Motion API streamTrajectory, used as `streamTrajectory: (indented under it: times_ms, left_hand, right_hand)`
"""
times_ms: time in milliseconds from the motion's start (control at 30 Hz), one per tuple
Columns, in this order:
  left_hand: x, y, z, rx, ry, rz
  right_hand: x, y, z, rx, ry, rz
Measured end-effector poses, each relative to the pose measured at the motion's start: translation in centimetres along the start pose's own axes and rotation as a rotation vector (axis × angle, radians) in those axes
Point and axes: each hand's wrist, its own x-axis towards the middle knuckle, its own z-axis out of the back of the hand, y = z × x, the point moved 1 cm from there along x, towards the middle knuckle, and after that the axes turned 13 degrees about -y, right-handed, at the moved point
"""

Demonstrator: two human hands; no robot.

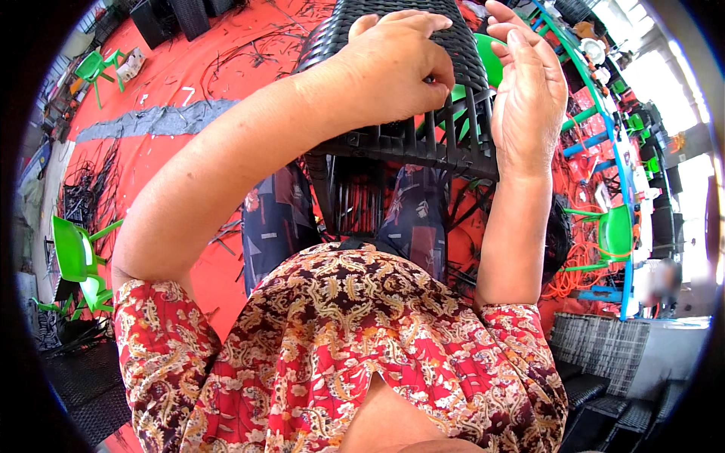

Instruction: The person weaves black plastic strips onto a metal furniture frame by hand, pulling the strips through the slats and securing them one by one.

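Note:
In front of me, between my knees, stands a black woven piece of furniture (355,23); its near side has bare slats and loose flat strips over a dark frame. My left hand (400,68) is over it, thumb and forefinger curled together in a pinch and the other fingers reaching out. Whatever that pinch holds, if anything, I cannot make out. At the right edge of the weave my right hand (529,90) is raised, its fingers stretched up and a little apart. No object shows in it. Part of a green chair (489,59) appears beyond the weave.
Red sheeting (264,45) covers the floor, littered with black strip scraps and crossed by a grey band (158,121). Green chairs stand left (72,249) and right (615,232). A blue-green frame (604,113) curves along the right, near orange cord (578,279).

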Motion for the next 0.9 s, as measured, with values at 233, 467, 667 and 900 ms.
streamTrajectory:
  times_ms: [233,467,667,900]
  left_hand:
    - [-0.1,-0.7,0.6,0.077,0.297,0.032]
    - [-0.6,1.0,2.4,-0.408,0.334,0.363]
    - [-1.8,0.8,3.0,-0.291,0.161,0.462]
    - [-1.4,-0.3,3.0,-0.377,0.126,0.451]
  right_hand:
    - [-0.6,0.8,-0.3,0.118,-0.100,-0.059]
    - [-1.0,1.5,-0.7,0.101,-0.073,0.063]
    - [-0.8,2.1,1.0,-0.120,0.114,0.085]
    - [-3.2,2.7,4.8,-0.530,0.145,0.245]
